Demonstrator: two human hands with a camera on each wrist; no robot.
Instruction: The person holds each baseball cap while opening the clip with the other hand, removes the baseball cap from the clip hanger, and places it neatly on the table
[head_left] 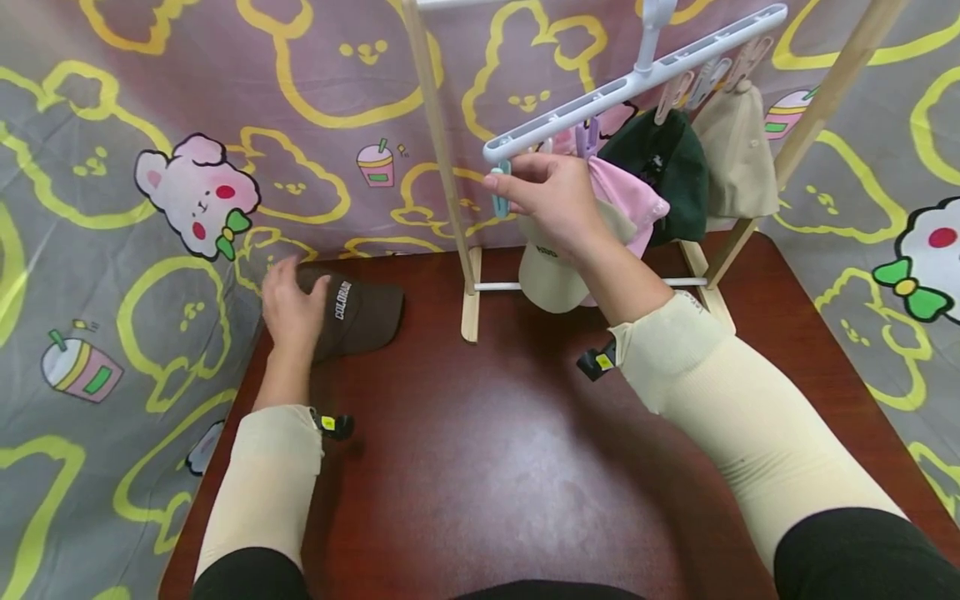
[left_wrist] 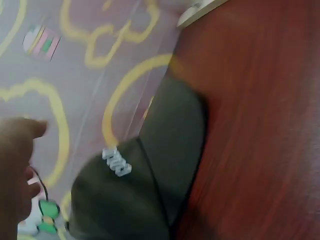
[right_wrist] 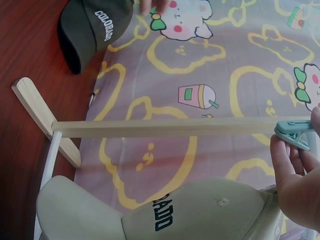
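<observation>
In the head view my right hand [head_left: 558,200] pinches a teal clothespin [head_left: 501,196] at the left end of the white hanger bar [head_left: 600,96]. The right wrist view shows this clothespin [right_wrist: 295,134] between thumb and fingers. My left hand [head_left: 294,310], fingers loosely bent, is over the crown of a dark brown cap [head_left: 375,315] lettered COLORADO, holding nothing. That cap lies on the table at the back left, brim to the right. A cream cap [head_left: 551,271] hangs below my right hand, partly hidden by it.
Pink [head_left: 630,196], dark green [head_left: 686,179] and beige [head_left: 738,154] caps hang along the bar from clothespins. A wooden rack [head_left: 442,150] stands on the reddish-brown table [head_left: 450,450]. Patterned cloth [head_left: 300,100] closes off the back and sides.
</observation>
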